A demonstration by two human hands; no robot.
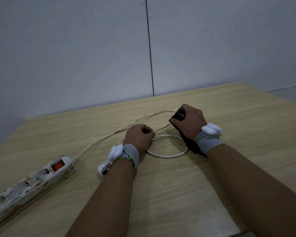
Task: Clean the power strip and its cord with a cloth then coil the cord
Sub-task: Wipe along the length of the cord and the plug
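A dirty white power strip (31, 183) with a red switch lies at the left of the wooden table (178, 194). Its white cord (99, 141) runs right, curves round at the back and loops down to a white plug (102, 168) beside my left wrist. My left hand (138, 137) pinches the cord near the middle of the table. My right hand (189, 120) grips a black cloth (190, 144) wrapped round the cord at the bend; the cloth's tail hangs under my wrist.
A grey panelled wall (92, 57) stands just behind the table's far edge. The table's right corner and edge slope off at the far right. Dark specks of dirt lie on the wood inside the cord loop.
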